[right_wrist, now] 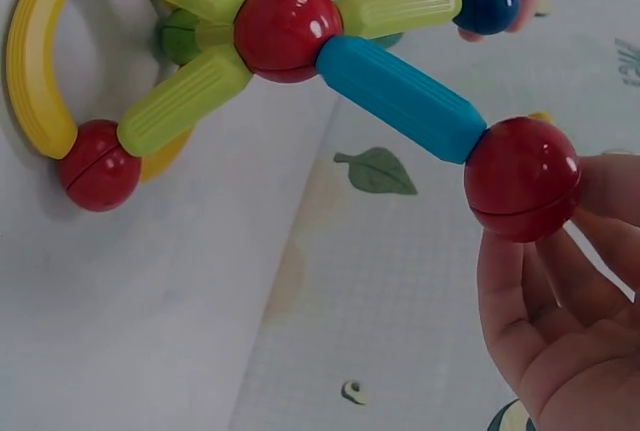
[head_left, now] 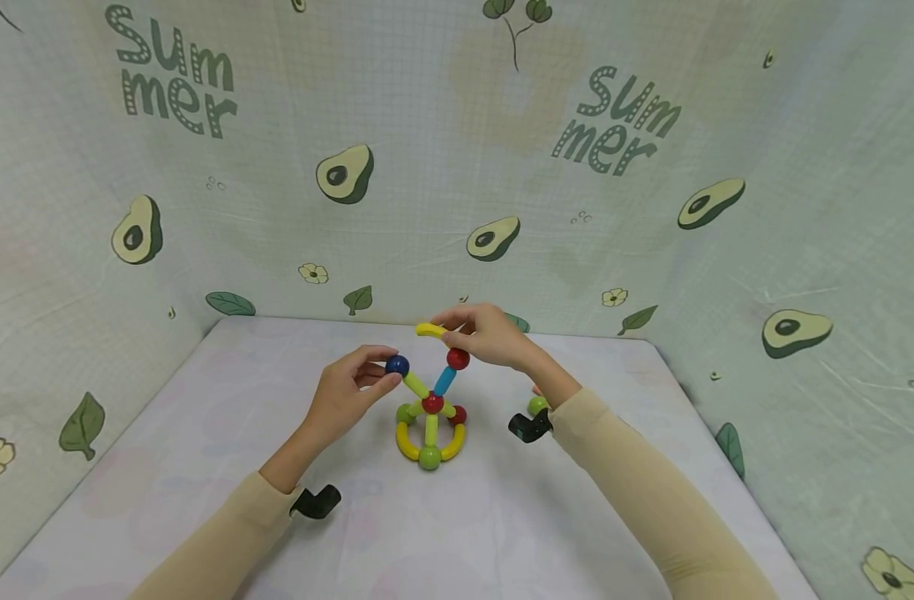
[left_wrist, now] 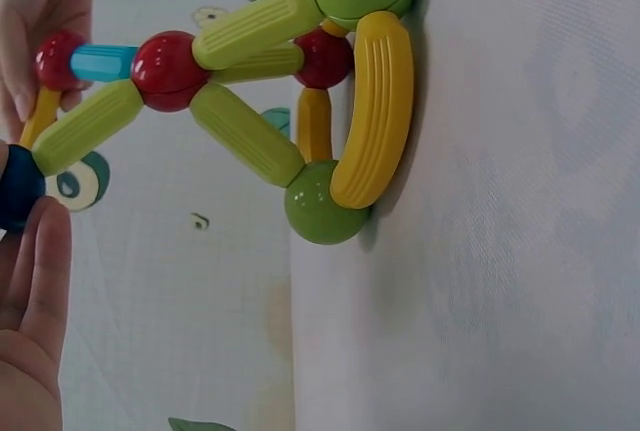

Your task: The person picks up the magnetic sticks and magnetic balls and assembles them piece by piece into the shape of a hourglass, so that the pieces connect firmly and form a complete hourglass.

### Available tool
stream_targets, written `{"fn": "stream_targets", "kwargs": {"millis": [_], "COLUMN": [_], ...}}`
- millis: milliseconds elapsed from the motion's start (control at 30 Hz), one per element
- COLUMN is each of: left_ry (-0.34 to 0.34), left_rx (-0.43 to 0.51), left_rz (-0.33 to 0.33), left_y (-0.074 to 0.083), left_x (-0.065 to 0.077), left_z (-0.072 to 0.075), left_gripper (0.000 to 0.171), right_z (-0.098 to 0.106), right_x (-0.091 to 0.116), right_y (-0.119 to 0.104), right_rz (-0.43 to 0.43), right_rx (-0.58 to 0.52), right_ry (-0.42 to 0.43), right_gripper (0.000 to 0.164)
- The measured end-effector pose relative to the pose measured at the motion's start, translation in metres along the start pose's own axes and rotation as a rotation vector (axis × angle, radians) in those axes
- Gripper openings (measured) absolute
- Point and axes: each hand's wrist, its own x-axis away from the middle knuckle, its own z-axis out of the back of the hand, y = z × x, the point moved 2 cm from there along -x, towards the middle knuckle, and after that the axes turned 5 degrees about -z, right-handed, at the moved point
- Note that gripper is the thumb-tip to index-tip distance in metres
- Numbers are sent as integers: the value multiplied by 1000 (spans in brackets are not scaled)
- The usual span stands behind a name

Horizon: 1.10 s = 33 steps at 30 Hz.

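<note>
A magnetic ball-and-stick structure stands on the table, its central red ball (head_left: pixel 432 403) above a base of yellow curved sticks (left_wrist: pixel 380 111) and balls. Two arms rise from that ball: a light-green stick (right_wrist: pixel 398 9) ending in a blue ball (head_left: pixel 397 365), and a blue stick (right_wrist: pixel 400 96) ending in an upper red ball (right_wrist: pixel 522 179). My left hand (head_left: pixel 352 383) pinches the blue ball between thumb and fingers. Beside the upper red ball, my right hand (head_left: pixel 490 333) pinches a loose-ended yellow curved stick (head_left: pixel 430 330), whose far part is covered by the fingers.
On the table (head_left: pixel 382 533), a green ball (head_left: pixel 537 405) lies by the right sleeve, partly hidden behind the black wrist camera (head_left: pixel 530 427). A patterned cloth (head_left: pixel 419 125) hangs as walls behind and at both sides of the table.
</note>
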Motion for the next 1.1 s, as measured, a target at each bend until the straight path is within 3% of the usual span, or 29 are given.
{"fn": "stream_targets", "kwargs": {"millis": [533,1100], "left_ry": [-3,-11], "left_rx": [4,-4], "left_rz": [11,-29], "left_y": [-1,-1], "left_x": [-3,-4], "left_z": [0,-1], "left_gripper": [41,42], "right_z": [-8,-19], "right_x": [-4,-8], "right_y": [2,2], "right_rz": [13,48], "right_rx": [12,-10], "right_ry": [-85,-88], "right_gripper": [28,27]}}
